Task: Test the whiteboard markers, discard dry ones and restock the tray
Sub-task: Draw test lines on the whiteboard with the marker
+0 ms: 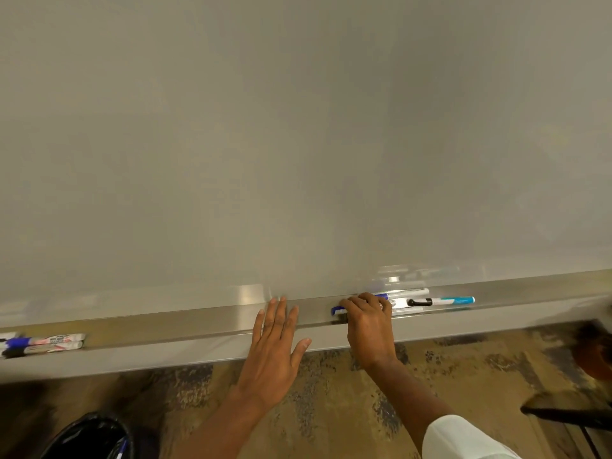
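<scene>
Below the tray (198,323), toward its left end, on the patterned floor (331,392): a bin (89,435) lined with a black bag, with a blue-and-white stick (121,448) showing at its right rim, too blurred to name for sure. At the far left end of the tray, lying side by side along its length: a cluster of markers (46,344), white barrels, blue and dark caps pointing left. Over the middle of the tray, laid flat across its front lip: the left hand (275,352), fingers straight and slightly spread, tips reaching the tray's bed, thumb out to the right, holding nothing. Just right of that, inside the tray: the right hand (367,323), fingers curled down round a blue-capped marker (336,311), cap sticking out left of the knuckles. Just beside that hand on its right, more loose markers (405,292), then a black-capped marker (442,301) with a teal end. Above the tray, filling the view: the whiteboard (298,127). Below the tray's right part: a white sleeve (463,438) on the right arm.
</scene>
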Action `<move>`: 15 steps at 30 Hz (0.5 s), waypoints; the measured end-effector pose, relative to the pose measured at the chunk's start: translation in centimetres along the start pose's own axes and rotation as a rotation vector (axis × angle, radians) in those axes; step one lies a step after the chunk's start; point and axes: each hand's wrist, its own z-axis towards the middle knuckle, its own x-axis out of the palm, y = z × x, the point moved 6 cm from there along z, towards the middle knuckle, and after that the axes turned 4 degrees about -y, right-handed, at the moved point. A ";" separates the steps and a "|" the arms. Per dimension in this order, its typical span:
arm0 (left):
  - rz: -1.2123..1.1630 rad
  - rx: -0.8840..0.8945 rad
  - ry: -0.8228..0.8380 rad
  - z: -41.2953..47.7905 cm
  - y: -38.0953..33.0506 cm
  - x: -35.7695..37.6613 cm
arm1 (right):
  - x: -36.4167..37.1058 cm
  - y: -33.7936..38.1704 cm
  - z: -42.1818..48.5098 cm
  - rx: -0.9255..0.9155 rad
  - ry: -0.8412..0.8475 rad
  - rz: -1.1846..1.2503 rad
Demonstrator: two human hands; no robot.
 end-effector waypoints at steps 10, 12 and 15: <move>-0.207 0.024 -0.199 0.8 0.2 -2.4 | 0.0 2.6 0.4 -0.123 -0.147 0.173; -0.297 -0.034 -0.252 0.9 0.6 -3.5 | -0.5 3.6 0.6 -0.133 -0.173 0.228; -0.455 -0.165 -0.309 0.9 1.1 -5.3 | -1.3 5.2 0.8 -0.132 -0.210 0.326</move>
